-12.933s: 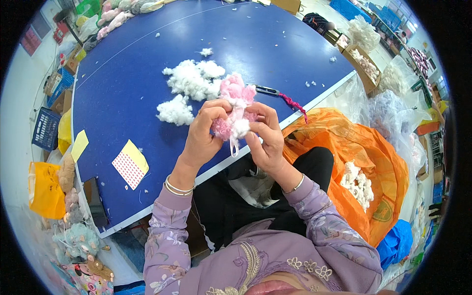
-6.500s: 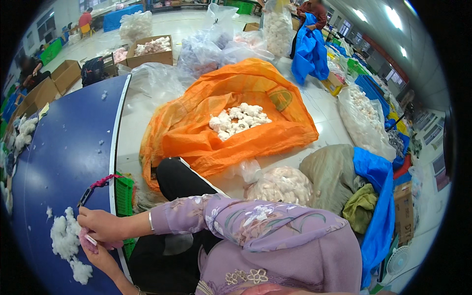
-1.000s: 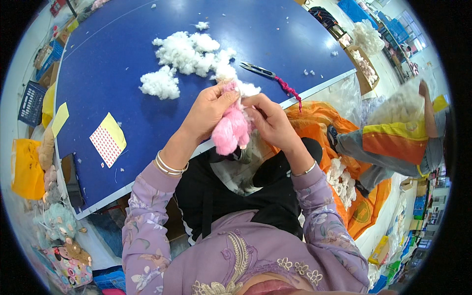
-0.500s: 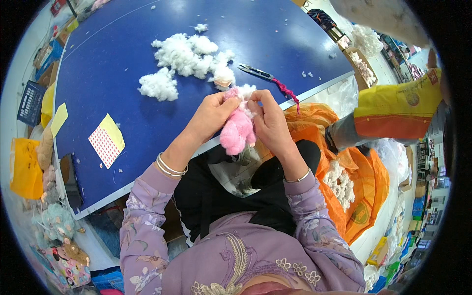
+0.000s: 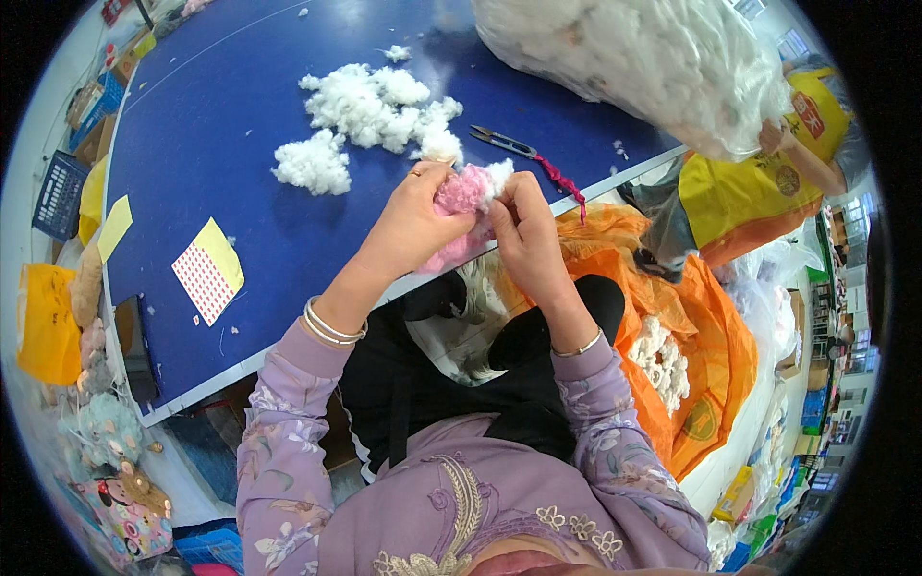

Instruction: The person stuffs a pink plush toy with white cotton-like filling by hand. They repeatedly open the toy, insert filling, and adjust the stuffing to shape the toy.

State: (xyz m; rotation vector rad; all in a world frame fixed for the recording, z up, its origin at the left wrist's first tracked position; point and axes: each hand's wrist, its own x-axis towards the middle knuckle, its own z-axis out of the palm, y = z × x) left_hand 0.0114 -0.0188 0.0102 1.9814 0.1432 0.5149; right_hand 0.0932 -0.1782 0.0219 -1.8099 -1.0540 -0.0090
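A pink plush toy [image 5: 461, 192] is held between my two hands above the table's near edge. My left hand [image 5: 413, 216] wraps round its left side and hides much of it. At the toy's right side, my right hand [image 5: 526, 226] pinches a tuft of white stuffing [image 5: 497, 176] against the plush. Just beyond my hands lies a loose pile of white stuffing [image 5: 370, 106]. Thread snips [image 5: 504, 141] with a dark pink wrapped cord rest on the table to the right of the pile.
The blue table [image 5: 259, 96] carries a sticker sheet [image 5: 206, 274] at left. A person in a yellow apron [image 5: 749, 182] holds a big clear bag of white filling [image 5: 634, 62] over its far right. An orange sack [image 5: 711, 355] with white pieces stands right of my legs.
The toy has turned and risen slightly, and my left hand now covers more of it. At the right, the person has swung the big bag lower and over the table.
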